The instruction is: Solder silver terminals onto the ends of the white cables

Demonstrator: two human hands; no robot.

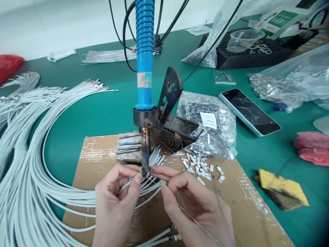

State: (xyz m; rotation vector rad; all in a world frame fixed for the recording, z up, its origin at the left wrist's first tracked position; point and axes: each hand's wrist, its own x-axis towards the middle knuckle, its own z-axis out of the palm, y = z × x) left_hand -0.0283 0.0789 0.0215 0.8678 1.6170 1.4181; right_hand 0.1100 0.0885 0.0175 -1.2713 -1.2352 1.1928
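A soldering iron with a blue handle (144, 55) stands upright in a black metal stand (169, 89), its tip (145, 157) pointing down between my hands. Just left of that tip, my left hand (118, 202) is closed in a pinch; the small piece at its fingertips is mostly hidden. On the other side, my right hand (197, 206) pinches a thin solder wire (197, 224), whose end reaches toward the tip. White cables (151, 187) lie behind and under my fingers, on a sheet of brown cardboard (89, 154).
Thick bundles of white cable (28, 164) fill the left side. Small metal pieces (203, 168) are scattered right of the stand, before a plastic bag (208, 123). A phone (250, 111), a scorched yellow sponge (282, 188) and a black tray (252, 55) lie farther right.
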